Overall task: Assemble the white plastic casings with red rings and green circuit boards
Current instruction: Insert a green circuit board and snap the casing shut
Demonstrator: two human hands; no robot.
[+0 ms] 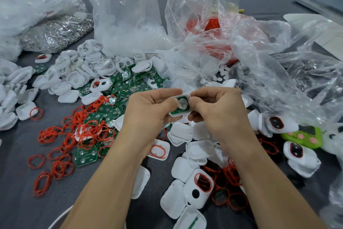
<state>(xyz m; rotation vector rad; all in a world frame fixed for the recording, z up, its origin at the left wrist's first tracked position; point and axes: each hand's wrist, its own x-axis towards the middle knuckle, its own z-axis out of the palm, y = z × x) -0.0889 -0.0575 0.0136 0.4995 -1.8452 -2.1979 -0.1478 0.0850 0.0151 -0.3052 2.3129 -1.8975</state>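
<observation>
Both hands hold one white casing [181, 97] with a green circuit board [180, 110] seated in it, a round silver button cell at its middle. My left hand [148, 111] grips its left edge, thumb on the board. My right hand [217, 110] pinches its right edge. Loose red rings [61, 147] lie scattered left of my arms. Green boards [86, 155] and white casings [67, 96] are heaped behind and to the left. Casings fitted with red rings [203, 182] lie near my right forearm.
Large clear plastic bags [130, 15] stand at the back, one holding red rings [213, 24]. A bag of silver metal parts [55, 31] lies back left. A green toy-like device [304, 136] sits at the right. The grey cloth table [18, 201] shows at the front left.
</observation>
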